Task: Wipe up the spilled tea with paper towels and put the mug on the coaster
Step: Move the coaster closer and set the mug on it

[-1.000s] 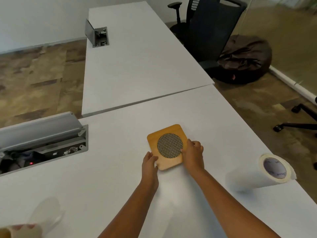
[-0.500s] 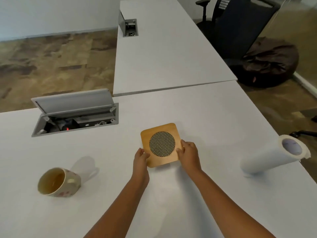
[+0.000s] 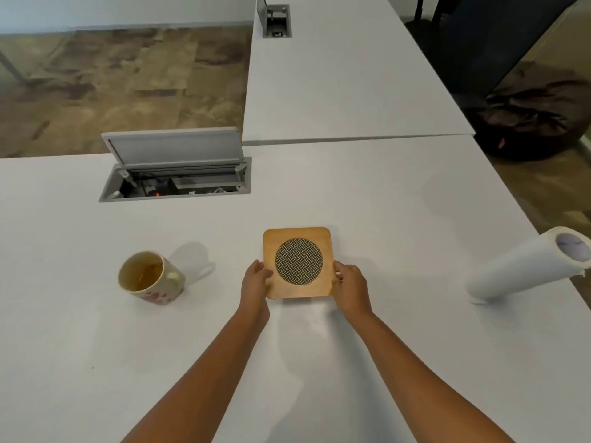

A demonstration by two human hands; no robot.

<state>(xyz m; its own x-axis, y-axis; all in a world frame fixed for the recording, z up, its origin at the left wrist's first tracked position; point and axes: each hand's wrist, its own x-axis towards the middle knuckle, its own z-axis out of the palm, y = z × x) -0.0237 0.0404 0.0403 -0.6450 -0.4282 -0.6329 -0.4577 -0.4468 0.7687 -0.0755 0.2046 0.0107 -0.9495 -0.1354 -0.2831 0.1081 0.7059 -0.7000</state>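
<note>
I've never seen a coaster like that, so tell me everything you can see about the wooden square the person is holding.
The coaster is a flat square of light, honey-coloured wood with rounded corners. A dark round inset with a woven, mesh-like pattern fills its middle. It lies flat on the white table, right of the mug and apart from it. The left hand grips its near left edge, the right hand its near right edge. Nothing rests on it.
</note>
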